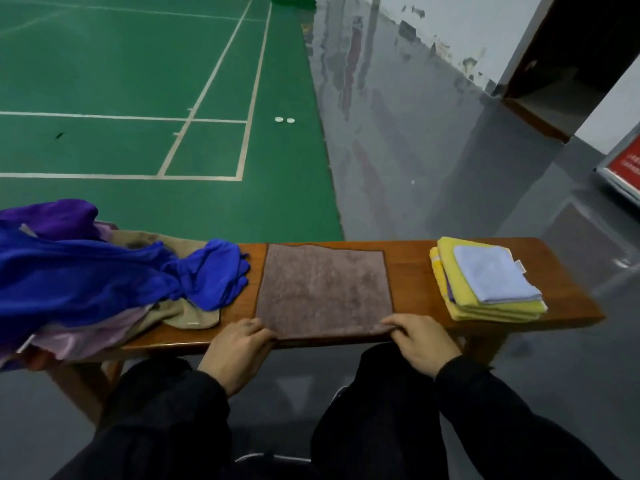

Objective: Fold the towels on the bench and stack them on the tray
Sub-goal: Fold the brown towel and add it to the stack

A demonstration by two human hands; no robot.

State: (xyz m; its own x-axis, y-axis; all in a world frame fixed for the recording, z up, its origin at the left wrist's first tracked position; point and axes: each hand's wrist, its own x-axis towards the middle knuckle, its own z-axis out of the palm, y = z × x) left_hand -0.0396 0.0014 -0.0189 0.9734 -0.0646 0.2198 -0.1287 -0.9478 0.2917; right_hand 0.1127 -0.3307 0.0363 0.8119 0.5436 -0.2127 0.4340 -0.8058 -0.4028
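Note:
A brownish-mauve towel (323, 289) lies spread flat in the middle of the wooden bench (412, 271). My left hand (239, 348) pinches its near left corner and my right hand (420, 341) pinches its near right corner, both at the bench's front edge. On the bench's right end sits a stack of folded towels (485, 282), yellow ones below and a light blue one on top. Whatever tray lies under the stack is hidden. A heap of unfolded towels (90, 271), blue, purple, tan and lilac, fills the left end.
Beyond the bench lies a green court floor with white lines (138, 98) and a grey walkway (415, 150). Two small white discs (284, 119) lie on the court edge. My dark-clothed knees are below the bench front.

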